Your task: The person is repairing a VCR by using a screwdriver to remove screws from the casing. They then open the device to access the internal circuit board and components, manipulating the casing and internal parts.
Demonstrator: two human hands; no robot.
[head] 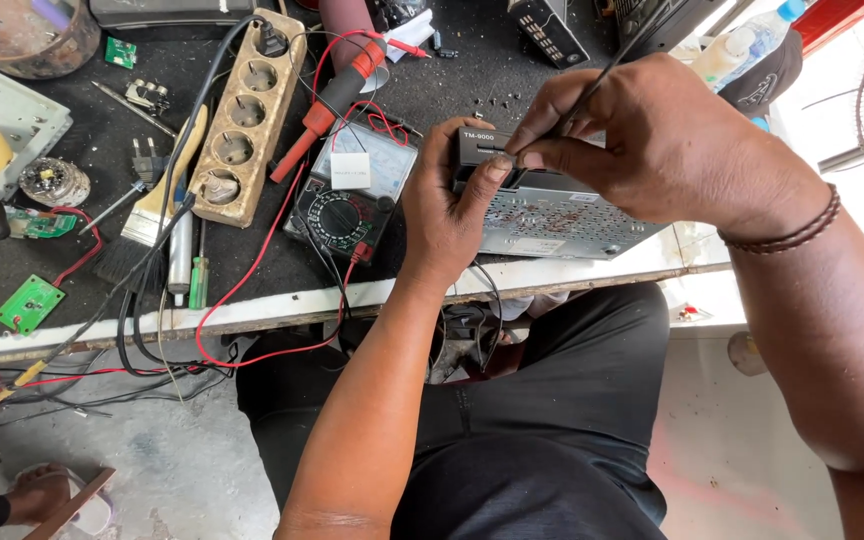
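Black-fronted car stereo (552,215) sits at the tabletop (352,300) edge, clamped in the left hand (442,215); the right hand (652,140) pinches a thin probe (612,65) against its face.

- Left hand (444,205) grips black front of radio (552,215) at bench edge.
- Right hand (652,140) pinches thin probe (612,65), tip at radio's front.
- Multimeter (347,195) just left of left hand; power strip (242,125), brush (152,210) further left.
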